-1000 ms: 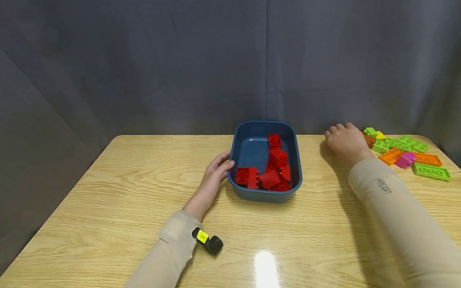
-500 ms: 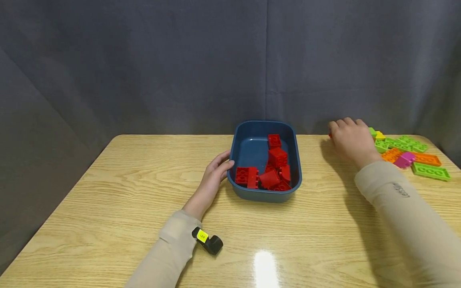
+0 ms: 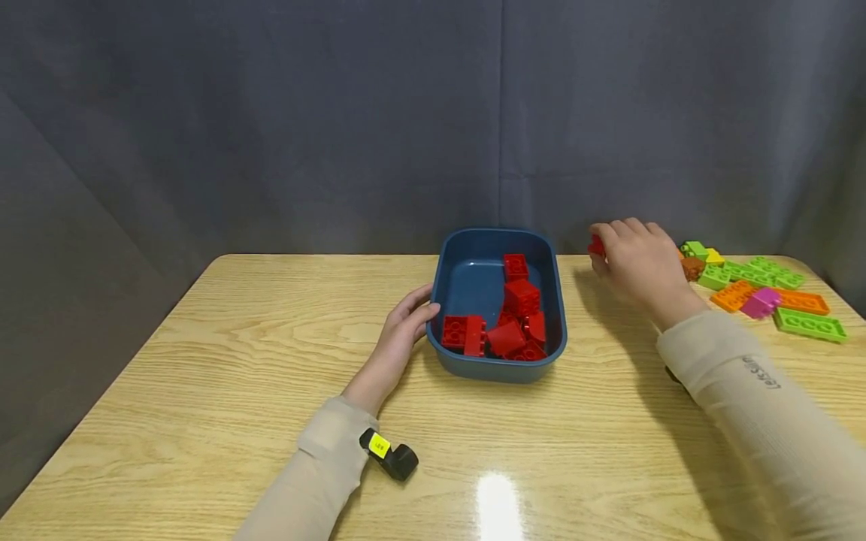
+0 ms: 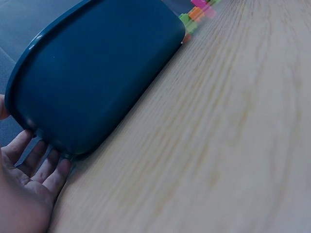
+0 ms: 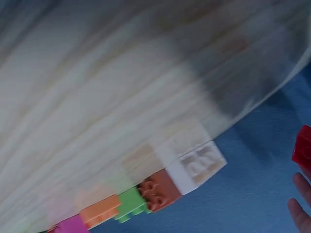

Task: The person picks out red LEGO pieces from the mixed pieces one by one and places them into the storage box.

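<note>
My right hand [image 3: 639, 263] is above the table's back right, pinching a small red toy brick [image 3: 596, 246] between thumb and fingers. At the right edge of the right wrist view, part of that red brick [image 5: 303, 147] shows above the fingertips [image 5: 300, 213]. A blue plastic bin [image 3: 497, 367] stands mid-table with several red bricks [image 3: 522, 298] inside. Against its left side rests my left hand [image 3: 401, 327], thumb at the rim. The left wrist view shows its nearly straight fingers [image 4: 46, 167] touching the bin's outer wall [image 4: 97, 73].
Loose bricks lie at the table's right: lime green [image 3: 809, 324], orange [image 3: 733, 295], magenta [image 3: 761, 302], brown [image 3: 692, 268] and yellow [image 3: 714, 256]. A white brick [image 5: 197, 167] appears in the right wrist view. Behind the wooden table [image 3: 284, 338] hangs a dark curtain [image 3: 304, 128].
My right hand first shifted slightly right, then moved left from the loose bricks, bringing the red brick into clear view in its grip. My left hand and the bin have stayed in place.
</note>
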`<action>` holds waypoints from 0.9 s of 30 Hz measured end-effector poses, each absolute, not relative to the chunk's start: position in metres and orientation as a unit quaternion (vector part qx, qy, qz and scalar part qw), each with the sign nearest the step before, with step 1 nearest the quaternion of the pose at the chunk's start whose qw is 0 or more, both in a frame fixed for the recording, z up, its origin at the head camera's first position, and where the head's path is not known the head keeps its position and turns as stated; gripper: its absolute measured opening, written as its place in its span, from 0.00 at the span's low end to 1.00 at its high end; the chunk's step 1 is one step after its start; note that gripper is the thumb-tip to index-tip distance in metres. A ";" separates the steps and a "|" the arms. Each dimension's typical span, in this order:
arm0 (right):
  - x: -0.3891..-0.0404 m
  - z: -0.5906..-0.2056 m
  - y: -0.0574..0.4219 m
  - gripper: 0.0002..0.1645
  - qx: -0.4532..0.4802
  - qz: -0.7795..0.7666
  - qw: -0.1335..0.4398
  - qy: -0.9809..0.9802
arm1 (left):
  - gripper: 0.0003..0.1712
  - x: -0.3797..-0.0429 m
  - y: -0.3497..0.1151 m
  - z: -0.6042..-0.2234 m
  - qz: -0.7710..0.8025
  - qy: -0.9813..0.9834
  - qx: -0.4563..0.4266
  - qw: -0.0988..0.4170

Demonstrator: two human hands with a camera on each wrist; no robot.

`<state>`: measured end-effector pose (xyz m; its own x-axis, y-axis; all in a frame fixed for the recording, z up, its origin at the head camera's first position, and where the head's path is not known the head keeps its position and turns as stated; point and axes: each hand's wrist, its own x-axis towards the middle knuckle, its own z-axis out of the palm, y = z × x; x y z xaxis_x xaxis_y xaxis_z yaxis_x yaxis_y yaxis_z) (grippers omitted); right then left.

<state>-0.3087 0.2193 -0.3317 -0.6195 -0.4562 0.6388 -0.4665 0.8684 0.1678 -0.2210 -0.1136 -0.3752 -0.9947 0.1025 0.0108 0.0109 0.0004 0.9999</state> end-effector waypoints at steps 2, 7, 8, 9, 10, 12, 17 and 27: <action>-0.307 -0.330 0.214 0.19 0.251 0.020 0.363 -0.897 | 0.28 -0.221 -0.114 -0.375 0.706 0.706 0.042 0.032; -0.300 -0.322 0.201 0.20 0.215 0.053 0.352 -0.910 | 0.28 -0.222 -0.115 -0.374 0.706 0.706 0.044 0.033; -0.298 -0.320 0.198 0.20 0.206 0.059 0.345 -0.914 | 0.27 -0.222 -0.115 -0.374 0.706 0.706 0.044 0.033; -0.295 -0.319 0.195 0.21 0.197 0.067 0.336 -0.919 | 0.27 -0.222 -0.116 -0.373 0.707 0.705 0.043 0.032; -0.293 -0.317 0.192 0.21 0.187 0.074 0.326 -0.924 | 0.27 -0.222 -0.116 -0.374 0.707 0.705 0.044 0.033; -0.288 -0.314 0.185 0.22 0.170 0.086 0.310 -0.931 | 0.27 -0.222 -0.117 -0.374 0.707 0.705 0.044 0.033; -0.275 -0.308 0.170 0.23 0.141 0.114 0.286 -0.941 | 0.28 -0.222 -0.117 -0.375 0.706 0.706 0.042 0.035; -0.246 -0.295 0.153 0.24 0.112 0.177 0.279 -0.937 | 0.28 -0.219 -0.115 -0.373 0.713 0.699 0.050 0.037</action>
<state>-0.2460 0.1526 -0.2955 -0.8187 -0.1114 0.5633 -0.3090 0.9123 -0.2686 -0.2192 -0.1151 -0.3730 -0.9922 0.1231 0.0196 0.0171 -0.0214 0.9996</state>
